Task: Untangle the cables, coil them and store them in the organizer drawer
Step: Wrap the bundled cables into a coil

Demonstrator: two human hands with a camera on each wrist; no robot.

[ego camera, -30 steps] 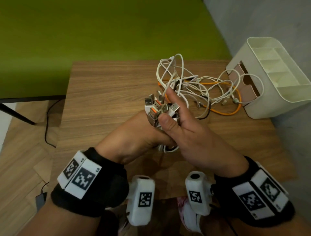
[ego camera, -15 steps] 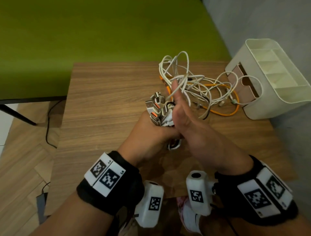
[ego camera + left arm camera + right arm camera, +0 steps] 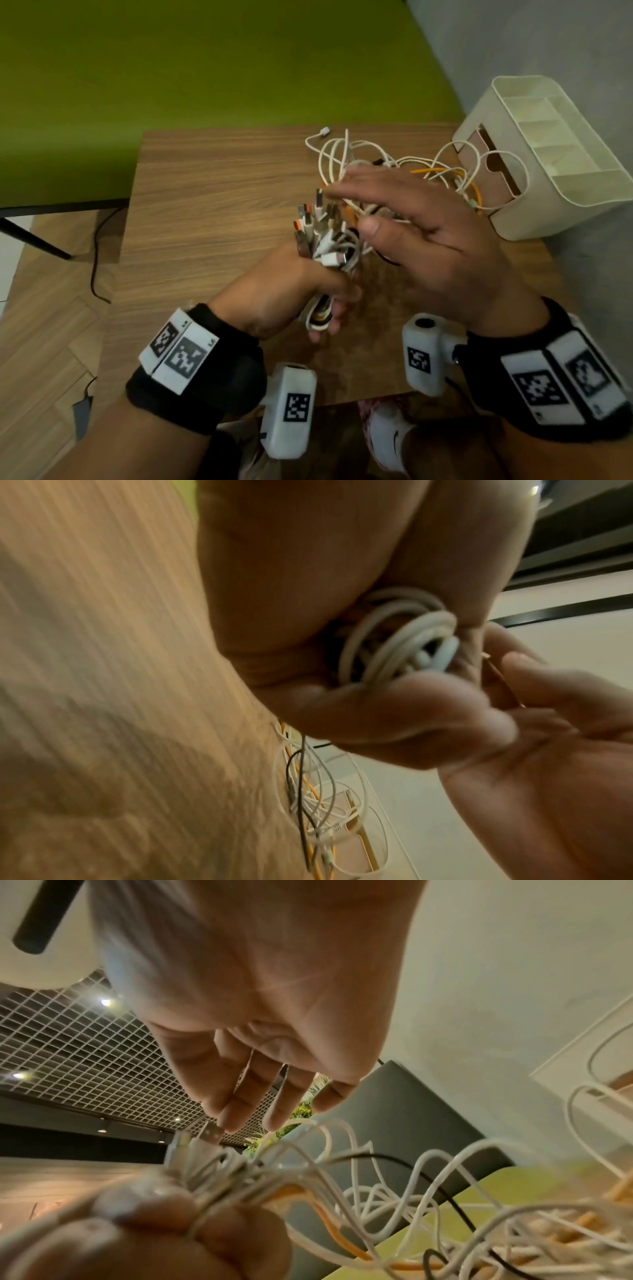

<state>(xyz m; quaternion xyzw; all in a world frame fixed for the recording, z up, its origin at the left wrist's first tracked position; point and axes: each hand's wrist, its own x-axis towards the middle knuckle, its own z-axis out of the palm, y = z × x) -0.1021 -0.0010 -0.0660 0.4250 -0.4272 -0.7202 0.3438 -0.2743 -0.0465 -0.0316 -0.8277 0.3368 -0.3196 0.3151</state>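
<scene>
My left hand point(image 3: 291, 291) grips a bundle of cable ends point(image 3: 322, 236) over the middle of the wooden table point(image 3: 205, 212), the USB plugs sticking up above my fist. The same bundle of white cords point(image 3: 404, 639) shows inside my curled fingers in the left wrist view. A tangle of white, orange and black cables point(image 3: 404, 164) trails from the bundle towards the organizer point(image 3: 555, 161). My right hand point(image 3: 411, 219) hovers flat over the plugs, fingers straight and holding nothing; its fingertips point(image 3: 240, 1118) hang just above the plugs in the right wrist view.
The cream organizer stands at the table's right rear corner beside a grey wall, its brown drawer front point(image 3: 493, 164) facing the tangle. A green panel point(image 3: 205, 68) rises behind the table. A black cord point(image 3: 94, 253) lies on the floor at left.
My right hand has let go of the bundle and spread flat above the plugs. The left hand keeps its grip and has shifted slightly right.
</scene>
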